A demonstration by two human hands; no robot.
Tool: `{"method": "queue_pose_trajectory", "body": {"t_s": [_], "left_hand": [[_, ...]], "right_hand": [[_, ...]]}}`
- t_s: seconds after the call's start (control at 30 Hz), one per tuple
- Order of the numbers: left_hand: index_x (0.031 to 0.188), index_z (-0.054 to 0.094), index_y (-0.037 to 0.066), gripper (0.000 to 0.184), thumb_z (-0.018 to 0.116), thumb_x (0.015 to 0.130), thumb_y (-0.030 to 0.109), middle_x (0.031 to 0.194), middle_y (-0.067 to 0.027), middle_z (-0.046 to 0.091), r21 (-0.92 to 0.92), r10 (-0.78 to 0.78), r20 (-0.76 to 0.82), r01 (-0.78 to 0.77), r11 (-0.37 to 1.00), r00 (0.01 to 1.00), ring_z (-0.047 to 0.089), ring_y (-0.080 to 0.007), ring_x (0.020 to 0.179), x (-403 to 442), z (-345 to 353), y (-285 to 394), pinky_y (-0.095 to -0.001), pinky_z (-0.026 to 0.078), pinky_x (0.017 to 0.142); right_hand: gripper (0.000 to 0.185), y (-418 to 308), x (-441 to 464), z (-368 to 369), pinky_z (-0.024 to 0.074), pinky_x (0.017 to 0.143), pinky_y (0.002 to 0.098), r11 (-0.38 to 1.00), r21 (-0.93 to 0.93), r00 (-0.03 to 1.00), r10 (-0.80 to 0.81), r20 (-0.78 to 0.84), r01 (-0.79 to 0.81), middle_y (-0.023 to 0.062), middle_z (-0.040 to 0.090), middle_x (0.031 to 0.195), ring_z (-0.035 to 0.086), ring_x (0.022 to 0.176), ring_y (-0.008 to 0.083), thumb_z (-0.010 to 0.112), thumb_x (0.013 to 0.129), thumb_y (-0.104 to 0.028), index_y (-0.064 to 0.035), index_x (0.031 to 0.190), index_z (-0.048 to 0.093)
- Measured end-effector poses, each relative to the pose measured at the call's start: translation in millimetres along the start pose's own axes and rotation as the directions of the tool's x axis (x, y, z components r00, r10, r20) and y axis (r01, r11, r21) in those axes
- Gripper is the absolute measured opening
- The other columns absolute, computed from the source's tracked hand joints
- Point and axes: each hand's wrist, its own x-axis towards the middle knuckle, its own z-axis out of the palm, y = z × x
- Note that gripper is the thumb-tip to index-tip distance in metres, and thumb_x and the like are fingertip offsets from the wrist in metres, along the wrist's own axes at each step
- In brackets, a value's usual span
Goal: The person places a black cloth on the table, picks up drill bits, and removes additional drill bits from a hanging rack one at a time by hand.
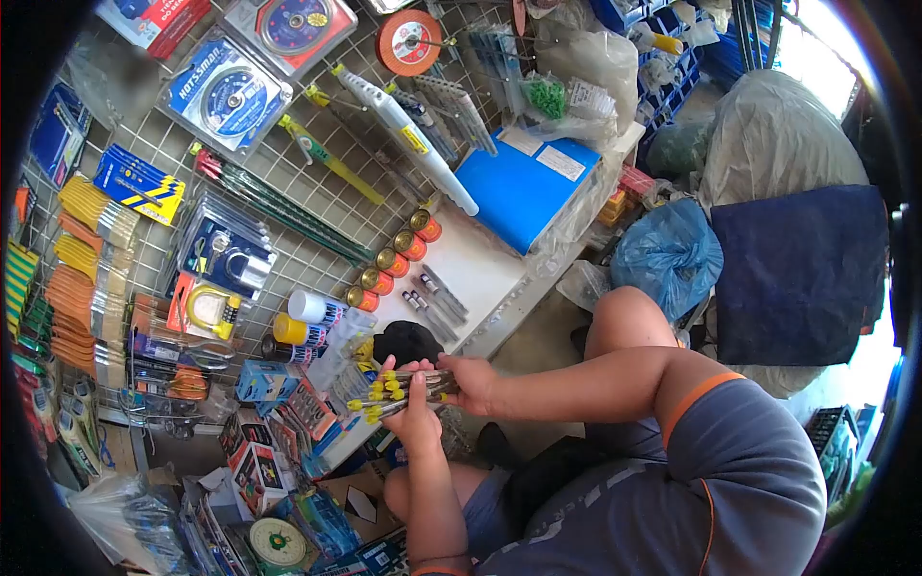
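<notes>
A bundle of thin metal rods with yellow tips [389, 389], perhaps drill bits, lies across my two hands, tips pointing left. My left hand [416, 422] holds it from below, with the thumb up over the rods. At the bundle's other end, my right hand [471, 382] has its fingers closed around the rods. Just beyond them a black cloth-like item [406, 343] rests on the white counter [480, 272]. Several slim packaged rods [434, 305] lie further along that counter.
Small orange-red cans [392, 261] line the counter's back by a blue folder [526, 187]. Spray cans [315, 307] stand left of my hands. A wire grid [317, 197] hung with tools rises behind. Boxes and a dial scale [279, 542] sit below; bags [667, 254] crowd the right.
</notes>
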Motion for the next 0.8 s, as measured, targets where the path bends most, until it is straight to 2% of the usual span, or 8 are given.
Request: {"method": "queue_pose_trajectory", "body": {"t_s": [0.07, 0.2, 0.27, 0.4, 0.47, 0.57, 0.77, 0.8], "left_hand": [[0.123, 0.045, 0.002, 0.045, 0.066, 0.084, -0.008, 0.108, -0.0182, 0.063, -0.073, -0.075, 0.038, 0.078, 0.994, 0.996, 0.063, -0.0271, 0.106, 2.5, -6.5, -5.8, -0.046, 0.048, 0.1], [0.126, 0.037, 0.004, 0.055, 0.067, 0.082, -0.01, 0.11, -0.0209, 0.065, 0.12, 0.012, 0.32, -0.053, 0.991, 0.947, 0.064, -0.027, 0.105, 6.6, -20.7, -20.1, -0.0409, 0.049, 0.097], [0.125, 0.038, 0.004, 0.054, 0.068, 0.081, -0.01, 0.109, -0.0209, 0.065, 0.148, 0.072, 0.286, -0.118, 0.982, 0.955, 0.065, -0.027, 0.102, 3.5, -17.6, -12.5, -0.0411, 0.051, 0.095], [0.127, 0.04, 0.004, 0.055, 0.069, 0.082, -0.006, 0.107, -0.0158, 0.063, 0.17, 0.216, 0.093, -0.229, 0.959, 0.972, 0.066, -0.0268, 0.096, -4.2, -9.8, -7.1, -0.0429, 0.053, 0.091], [0.129, 0.04, 0.004, 0.056, 0.071, 0.083, -0.003, 0.108, -0.0139, 0.061, 0.177, 0.3, 0.028, -0.3, 0.938, 0.954, 0.065, -0.0262, 0.096, -5.8, -7.0, -8.8, -0.0437, 0.053, 0.091], [0.128, 0.041, 0.004, 0.056, 0.073, 0.082, -0.001, 0.109, -0.011, 0.059, 0.155, 0.285, -0.047, -0.275, 0.949, 0.957, 0.062, -0.0248, 0.099, -9.7, 1.5, -11.5, -0.0422, 0.051, 0.092], [0.109, 0.045, 0.008, 0.053, 0.084, 0.073, 0.004, 0.108, -0.0067, 0.049, 0.115, 0.205, 0.227, -0.235, 0.965, 0.952, 0.053, -0.0232, 0.109, -3.1, 2.0, -16.7, -0.0402, 0.045, 0.101], [0.102, 0.046, 0.01, 0.052, 0.088, 0.07, 0.01, 0.109, -0.0096, 0.055, 0.116, 0.235, 0.263, -0.273, 0.955, 0.936, 0.056, -0.026, 0.11, -2.6, 5.2, -16.7, -0.0417, 0.046, 0.101]], "right_hand": [[0.028, -3.0, 3.0, -2.4, 0.0547, 0.085, 0.0456, 0.999, -0.042, 0.999, -0.03, -0.011, 0.029, 0.0091, 0.063, 0.102, 0.063, 0.098, 0.0228, 0.059, 0.096, -0.029, -0.0045, 0.109, 0.058], [0.027, -12.3, -3.6, 1.1, 0.0568, 0.078, 0.044, 0.998, -0.069, 0.999, -0.008, -0.049, 0.005, 0.0085, 0.063, 0.097, 0.063, 0.091, 0.0232, 0.057, 0.097, -0.031, -0.0048, 0.102, 0.059], [0.028, -12.0, -3.2, 0.0, 0.0589, 0.073, 0.0455, 0.999, -0.035, 0.999, 0.029, -0.014, -0.03, 0.0095, 0.063, 0.094, 0.065, 0.084, 0.0251, 0.056, 0.097, -0.032, -0.0043, 0.097, 0.058], [0.037, -5.7, -0.3, -3.2, 0.0564, 0.082, 0.0419, 0.992, 0.004, 0.953, 0.122, 0.276, -0.128, 0.0057, 0.061, 0.094, 0.062, 0.09, 0.0206, 0.054, 0.097, -0.046, -0.0098, 0.103, 0.058], [0.036, -4.7, -15.6, 6.6, 0.056, 0.079, 0.0405, 0.995, 0.082, 0.981, 0.048, 0.188, -0.064, 0.0051, 0.062, 0.093, 0.062, 0.09, 0.0203, 0.053, 0.098, -0.045, -0.01, 0.102, 0.058], [0.033, 0.6, -12.7, 7.7, 0.0544, 0.074, 0.0387, 0.991, 0.129, 0.989, 0.007, 0.149, -0.027, 0.0055, 0.062, 0.091, 0.061, 0.09, 0.02, 0.054, 0.098, -0.042, -0.0091, 0.101, 0.059], [0.027, -1.8, 7.3, 5.5, 0.0501, 0.067, 0.0364, 0.994, 0.041, 0.994, -0.104, -0.028, 0.105, 0.0072, 0.062, 0.087, 0.06, 0.079, 0.0201, 0.057, 0.097, -0.034, -0.0074, 0.093, 0.06], [0.027, -2.4, 11.0, 3.4, 0.0499, 0.066, 0.0361, 0.992, 0.015, 0.991, -0.127, -0.042, 0.128, 0.0073, 0.062, 0.085, 0.059, 0.076, 0.0201, 0.058, 0.097, -0.033, -0.0076, 0.091, 0.06]]}}
